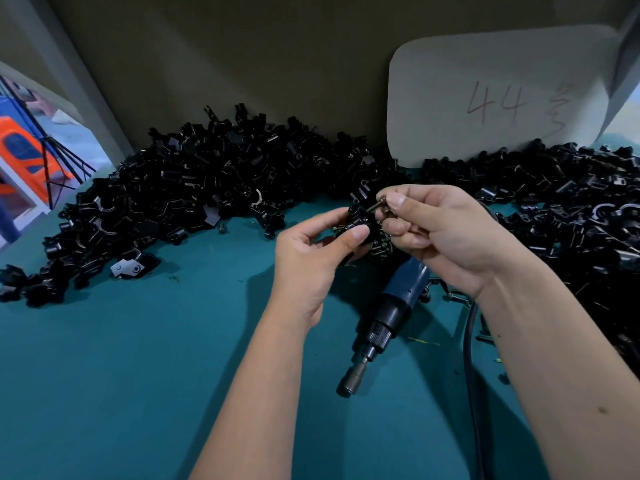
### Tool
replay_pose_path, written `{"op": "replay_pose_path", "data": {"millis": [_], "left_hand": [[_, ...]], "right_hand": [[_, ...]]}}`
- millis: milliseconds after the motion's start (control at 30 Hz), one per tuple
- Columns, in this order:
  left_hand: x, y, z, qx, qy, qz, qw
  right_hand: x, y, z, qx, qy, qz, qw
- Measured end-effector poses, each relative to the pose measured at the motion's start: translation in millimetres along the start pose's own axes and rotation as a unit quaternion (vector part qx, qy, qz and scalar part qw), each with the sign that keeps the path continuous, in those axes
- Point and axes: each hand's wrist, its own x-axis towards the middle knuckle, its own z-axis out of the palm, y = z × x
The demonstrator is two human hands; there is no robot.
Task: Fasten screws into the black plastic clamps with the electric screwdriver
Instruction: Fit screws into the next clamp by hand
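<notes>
My left hand [311, 258] pinches a black plastic clamp [360, 221] between thumb and fingers above the teal table. My right hand [440, 237] holds a dark screw [375, 205] by its head, the tip pointing down-left at the top of the clamp. The blue and black electric screwdriver [391, 306] lies on the table below both hands, its metal bit [351, 379] pointing toward me. Neither hand touches it. A small heap of loose screws [382, 245] sits under my hands.
Large piles of black clamps cover the back left [180, 192] and right [571, 209] of the teal table [121, 375]. A white card marked 44 [495, 98] leans on the back wall. The screwdriver's black cord [471, 358] runs along my right forearm.
</notes>
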Motion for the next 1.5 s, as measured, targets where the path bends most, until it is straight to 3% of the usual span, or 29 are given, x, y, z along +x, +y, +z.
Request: {"op": "replay_pose_path", "data": {"millis": [233,567,833,1100,1500], "left_hand": [[-0.2,-0.8,-1.5,0.024,-0.004,0.005,1.000],[-2.4,-2.7,1.1,0.074,0.047,-0.012,0.996],[-1.2,2.4,-4.2,0.084,0.050,-0.010,0.995],[2.3,-0.8,-6.6,0.088,0.063,-0.016,0.994],[0.9,-0.5,-1.5,0.027,0.021,0.004,0.999]], "right_hand": [[-0.7,-0.3,1.8,-0.048,0.004,0.000,0.999],[7.1,14.6,15.7,-0.130,0.093,-0.050,0.986],[7.4,15.8,13.4,-0.211,0.058,0.001,0.976],[4.6,8.0,7.3,-0.137,0.116,-0.067,0.981],[2.8,12.4,5.1,-0.036,0.093,-0.145,0.984]]}}
